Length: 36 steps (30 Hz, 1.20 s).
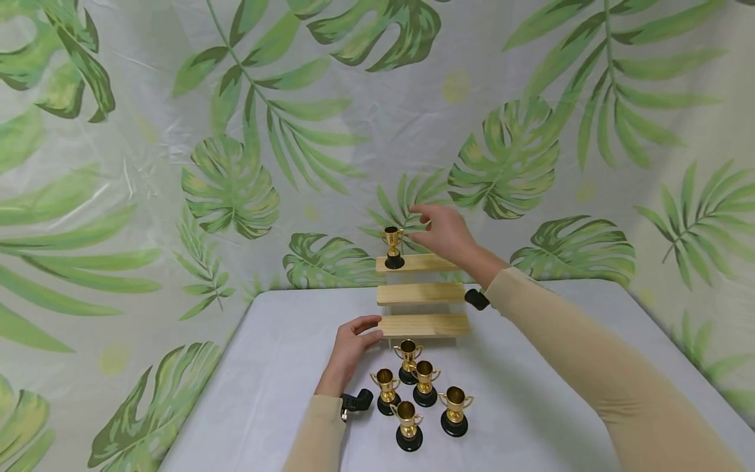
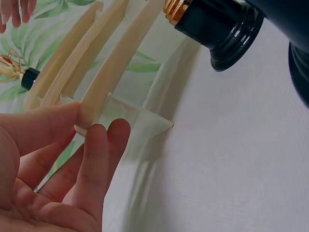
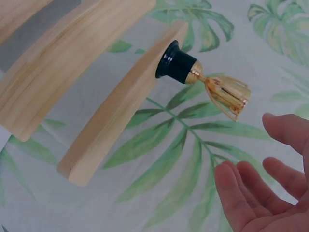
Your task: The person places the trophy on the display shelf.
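Observation:
A small gold trophy cup (image 1: 392, 238) with a black base stands upright at the left end of the top board (image 1: 425, 263) of a three-tier wooden display shelf. Just right of the cup, my right hand (image 1: 444, 229) hangs in the air with fingers loosely bent and nothing in them; the right wrist view shows a gap between those fingertips (image 3: 226, 175) and the cup. My left hand (image 1: 352, 342) pinches the left end of the lowest board (image 2: 120, 58) between thumb and fingers. Clear supports (image 2: 133, 113) carry the boards.
Several more gold trophy cups (image 1: 454, 403) with black bases stand on the white-covered table (image 1: 519, 393) in front of the shelf. The middle board (image 1: 421, 294) bears nothing. A leaf-patterned curtain (image 1: 330, 131) hangs behind the table.

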Each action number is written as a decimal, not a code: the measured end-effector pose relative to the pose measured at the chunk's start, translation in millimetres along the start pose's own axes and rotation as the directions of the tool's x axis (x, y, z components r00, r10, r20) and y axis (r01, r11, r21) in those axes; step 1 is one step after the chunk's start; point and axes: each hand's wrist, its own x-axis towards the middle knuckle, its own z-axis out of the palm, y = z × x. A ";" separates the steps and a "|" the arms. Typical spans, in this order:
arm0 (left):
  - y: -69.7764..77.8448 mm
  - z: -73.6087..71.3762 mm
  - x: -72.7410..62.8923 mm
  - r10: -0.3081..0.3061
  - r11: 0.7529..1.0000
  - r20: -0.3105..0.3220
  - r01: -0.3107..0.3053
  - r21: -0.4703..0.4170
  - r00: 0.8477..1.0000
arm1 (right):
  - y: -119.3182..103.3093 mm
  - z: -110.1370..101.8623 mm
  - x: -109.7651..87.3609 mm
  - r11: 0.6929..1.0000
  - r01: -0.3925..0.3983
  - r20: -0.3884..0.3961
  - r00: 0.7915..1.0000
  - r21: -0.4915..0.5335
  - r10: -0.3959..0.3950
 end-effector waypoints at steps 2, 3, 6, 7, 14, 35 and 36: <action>0.0 0.2 0.2 0.009 1.000 0.001 -0.009 0.005 1.000 | -0.4 -3.0 -5.5 1.000 0.017 -0.005 1.000 -0.003 -0.017; 0.1 0.2 0.1 0.015 1.000 0.002 -0.015 0.009 1.000 | -0.5 -4.1 -8.5 1.000 0.025 -0.005 1.000 -0.007 -0.025; 1.0 0.1 0.1 0.018 1.000 -0.002 -0.018 0.015 1.000 | -2.5 -6.6 -18.2 0.999 0.053 -0.002 0.999 -0.015 -0.053; 1.3 0.0 0.1 0.018 1.000 -0.003 -0.018 0.018 1.000 | -3.2 -7.1 -21.3 0.998 0.062 0.001 0.998 -0.018 -0.062; 1.2 -1.4 0.0 0.001 1.000 0.002 -0.001 0.015 1.000 | -7.8 -4.9 -41.8 0.989 0.144 0.013 0.990 -0.039 -0.144; -1.5 2.5 -2.6 0.010 1.000 -0.016 -0.010 0.017 1.000 | -6.2 -10.9 -105.4 0.962 0.256 0.003 0.966 -0.093 -0.257; -1.1 2.7 -2.7 0.009 1.000 -0.016 -0.008 0.017 1.000 | -5.6 -11.3 -108.9 0.963 0.253 0.004 0.967 -0.095 -0.253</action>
